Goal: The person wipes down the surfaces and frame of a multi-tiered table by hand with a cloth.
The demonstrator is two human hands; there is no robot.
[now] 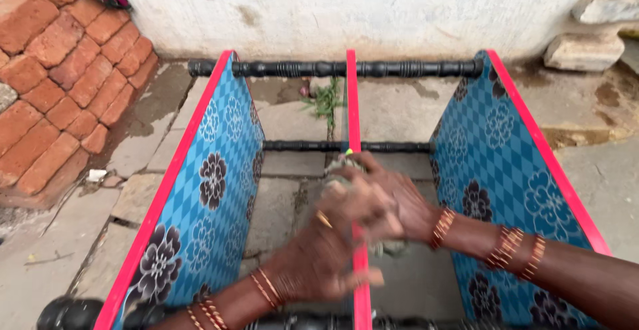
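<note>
A low frame stands before me: two blue floral-patterned side panels [213, 170] with red edges, joined by black turned rods [333, 69]. A thin red strip [352, 103] runs down the middle from the far rod toward me. My left hand [326, 250] and my right hand [383, 200] meet over this strip, both blurred. My right hand seems closed on a small greyish bundle [339, 165] against the strip. My left hand is curled just below it, touching the strip. Bangles ring both wrists.
Stacked red bricks [60, 70] rise at the left. A whitewashed wall [373, 3] stands behind, with stone blocks [586, 50] at the right. The stone-slab floor [66, 250] is damp, and a small weed [325, 100] grows between slabs.
</note>
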